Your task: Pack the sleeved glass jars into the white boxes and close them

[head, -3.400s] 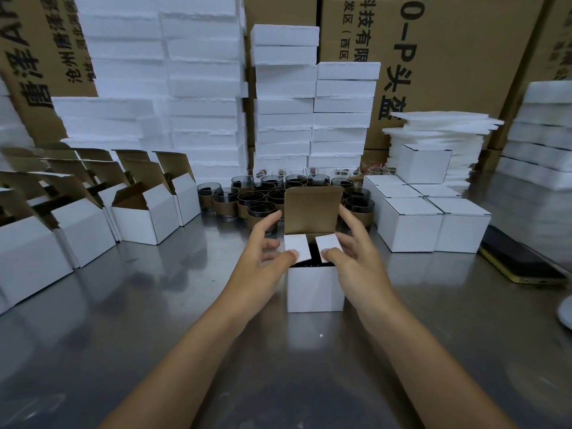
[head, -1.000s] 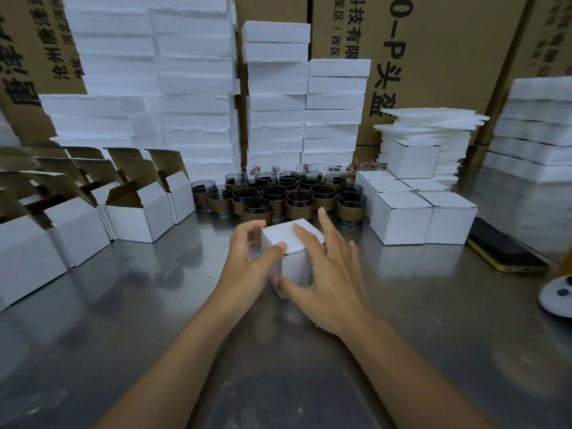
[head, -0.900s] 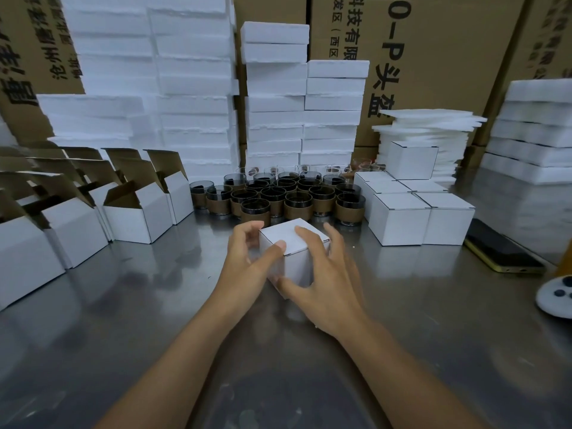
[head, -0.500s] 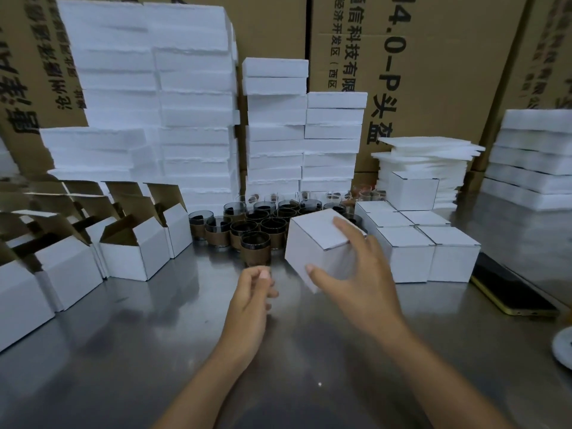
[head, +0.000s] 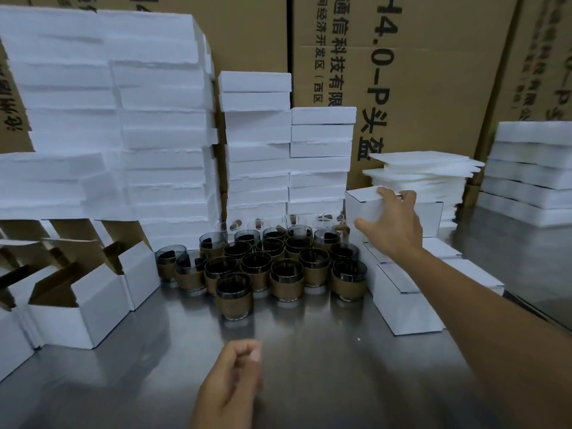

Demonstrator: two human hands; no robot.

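The right hand [head: 390,226] grips a closed white box [head: 360,205] from above. Its fingers hook over the top edge and its thumb presses the near face, a hold that leaves the underside free so the box can go down flat. The box is at the far right of the steel table [head: 309,351], over the row of packed boxes [head: 402,308] and just beside a neighbouring box [head: 433,215] on the upper tier. This looks like a second layer, meant to keep finished work compact and apart from what waits. Whether the held box already rests on the layer below or hangs just above it I cannot tell, since the hand and wrist hide its bottom edge. The left hand [head: 230,385] hovers low over the near part of the table, fingers loosely curled round nothing, idle and probably placed to reach for the next piece. The sleeved glass jars [head: 257,264] stand upright in a tight cluster in the middle, rims up. To their left the open white boxes [head: 93,305] have their brown flaps raised, so a jar can drop straight in. Foam slabs [head: 154,134] are stacked behind, against large cartons [head: 433,72].
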